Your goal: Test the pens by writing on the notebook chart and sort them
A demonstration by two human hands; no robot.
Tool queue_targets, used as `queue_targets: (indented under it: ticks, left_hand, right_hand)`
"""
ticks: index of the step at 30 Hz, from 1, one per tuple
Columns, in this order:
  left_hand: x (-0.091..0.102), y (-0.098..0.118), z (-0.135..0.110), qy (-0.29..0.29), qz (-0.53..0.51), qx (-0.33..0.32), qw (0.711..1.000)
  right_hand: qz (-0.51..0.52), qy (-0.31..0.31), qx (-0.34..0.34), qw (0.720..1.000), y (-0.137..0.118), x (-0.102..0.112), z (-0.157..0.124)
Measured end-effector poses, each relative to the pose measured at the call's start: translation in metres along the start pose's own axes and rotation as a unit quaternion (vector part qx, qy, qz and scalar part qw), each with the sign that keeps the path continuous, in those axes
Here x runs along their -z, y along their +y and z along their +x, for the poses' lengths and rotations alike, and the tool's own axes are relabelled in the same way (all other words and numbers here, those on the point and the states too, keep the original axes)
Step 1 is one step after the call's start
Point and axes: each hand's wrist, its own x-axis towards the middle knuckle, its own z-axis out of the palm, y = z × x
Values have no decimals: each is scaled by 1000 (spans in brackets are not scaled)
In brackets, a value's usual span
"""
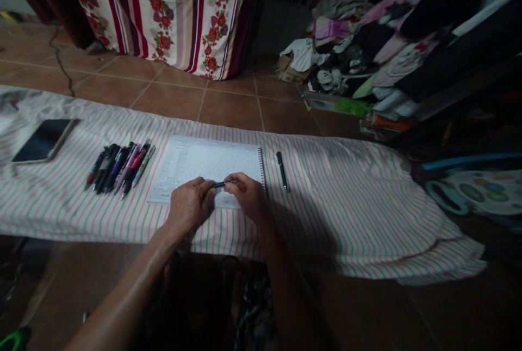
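Left grip [190, 202] and right grip [249, 194] each pinch one end of slim dark pen [219, 184] over white spiral-bound paper notebook [220, 159], likely to steady it.

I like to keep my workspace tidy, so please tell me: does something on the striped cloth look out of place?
Only mildly: one black pen lies alone right of the notebook, while other pens lie grouped to its left. I see no spill.

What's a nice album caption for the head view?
Left hand and right hand hold a dark pen over a spiral notebook.
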Motion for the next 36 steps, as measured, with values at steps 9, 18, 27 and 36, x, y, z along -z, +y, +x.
queue_targets:
  ticks: [9,18,27,36]
  left_hand:
    - [-1,-1,1,32,-45,-19,998]
    - [-7,6,0,110,-91,51,988]
    - [-5,7,1,119,-65,85,987]
    - [-3,9,1,115,-108,110,981]
  right_hand:
    - [117,10,-6,993,-2,-6,2]
    - [28,52,45,997,-10,-10,-1]
    - [16,59,68,996,-17,-8,-3]
    - [51,55,63,995,-13,-10,-2]
